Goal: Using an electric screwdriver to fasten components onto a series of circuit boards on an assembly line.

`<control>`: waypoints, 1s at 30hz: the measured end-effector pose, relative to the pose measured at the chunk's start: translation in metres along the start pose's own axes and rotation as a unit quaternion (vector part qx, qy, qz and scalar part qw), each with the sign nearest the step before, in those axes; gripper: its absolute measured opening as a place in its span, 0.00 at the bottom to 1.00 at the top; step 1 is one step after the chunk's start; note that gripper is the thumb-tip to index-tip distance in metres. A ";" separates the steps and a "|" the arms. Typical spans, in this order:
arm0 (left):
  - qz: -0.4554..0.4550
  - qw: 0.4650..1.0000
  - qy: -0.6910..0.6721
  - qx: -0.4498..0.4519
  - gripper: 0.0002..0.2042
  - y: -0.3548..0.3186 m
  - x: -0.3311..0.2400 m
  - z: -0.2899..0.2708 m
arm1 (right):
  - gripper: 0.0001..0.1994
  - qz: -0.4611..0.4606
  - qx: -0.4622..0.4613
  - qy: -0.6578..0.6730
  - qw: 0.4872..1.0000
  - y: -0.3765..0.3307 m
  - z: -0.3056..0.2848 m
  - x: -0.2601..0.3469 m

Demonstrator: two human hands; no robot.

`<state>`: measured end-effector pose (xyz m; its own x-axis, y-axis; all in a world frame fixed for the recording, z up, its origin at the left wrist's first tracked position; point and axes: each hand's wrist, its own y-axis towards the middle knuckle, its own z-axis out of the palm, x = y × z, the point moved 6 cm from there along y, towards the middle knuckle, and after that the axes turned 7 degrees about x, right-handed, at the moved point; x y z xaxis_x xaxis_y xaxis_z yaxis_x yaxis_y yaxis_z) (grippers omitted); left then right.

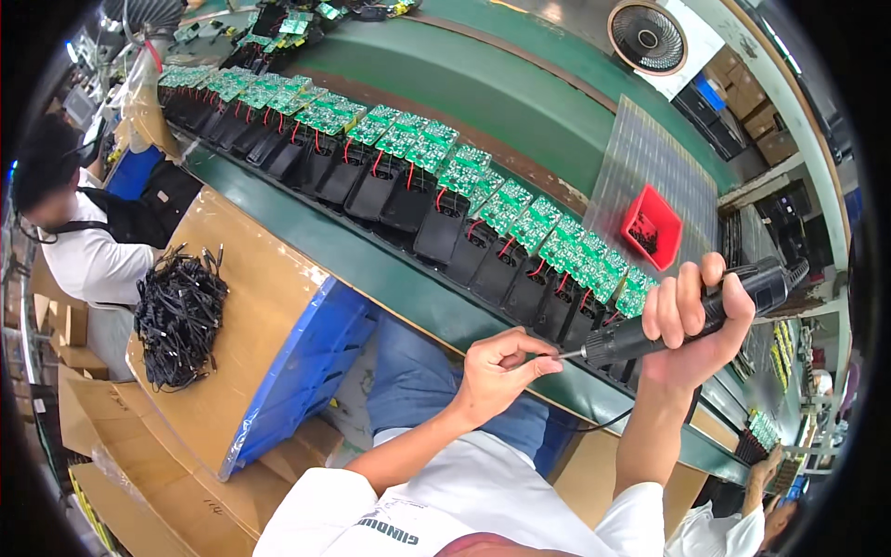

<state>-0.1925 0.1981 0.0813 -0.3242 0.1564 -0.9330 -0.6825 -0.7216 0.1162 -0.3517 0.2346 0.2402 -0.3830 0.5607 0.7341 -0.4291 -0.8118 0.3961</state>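
Note:
My right hand (691, 320) is wrapped round a black electric screwdriver (613, 343), which lies nearly level with its bit pointing left. Thumb and fingertips of my left hand (497, 376) are pinched together at the tip of the bit; whatever small piece they may hold cannot be made out. Just beyond both hands runs a long row of black plastic housings (408, 206). Green circuit boards (432, 144) lean along the far side of the housings, joined to them by red wires. Past my right hand, a red bin (665, 209) holds small dark pieces, probably screws.
A green workbench (390, 278) carries the row, with a ribbed clear sheet (640, 139) under the bin. To the left, a bundle of black cables (181, 316) lies on cardboard over a blue crate (297, 357). A co-worker (102, 241) sits at far left; another (724, 529) is at lower right.

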 end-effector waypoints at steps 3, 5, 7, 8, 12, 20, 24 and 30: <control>0.006 1.000 -0.026 0.009 0.06 -0.002 -0.002 0.005 | 0.08 0.004 0.020 0.010 1.000 -0.004 -0.001 0.001; 0.001 1.000 -0.025 0.014 0.06 -0.003 -0.001 0.008 | 0.08 0.004 0.021 0.013 1.000 -0.007 -0.005 0.001; -0.012 0.999 -0.031 0.024 0.06 -0.005 0.002 0.012 | 0.07 0.007 0.020 0.011 1.000 -0.010 -0.008 0.001; -0.018 0.999 -0.035 0.030 0.05 -0.006 0.003 0.014 | 0.07 0.008 0.019 0.010 1.000 -0.011 -0.009 0.001; -0.024 0.996 -0.072 0.053 0.04 -0.011 0.016 0.021 | 0.07 0.010 0.007 0.019 1.000 -0.019 -0.007 0.004; -0.256 0.911 -0.321 0.037 0.12 -0.026 0.048 0.005 | 0.06 -0.090 -0.023 -0.145 0.985 -0.007 -0.011 0.003; -0.325 0.865 -0.375 0.072 0.12 -0.032 0.058 0.018 | 0.05 -0.062 -0.080 -0.191 0.976 -0.002 -0.027 -0.010; -0.306 0.888 -0.327 0.100 0.12 -0.032 0.055 0.021 | 0.05 -0.056 -0.092 -0.205 0.973 0.002 -0.031 -0.021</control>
<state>-0.2021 0.2442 0.0331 -0.1192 0.8840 -0.4519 -0.9439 -0.2421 -0.2247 -0.3694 0.2267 0.2088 0.0165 0.5003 0.8657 -0.6033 -0.6855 0.4077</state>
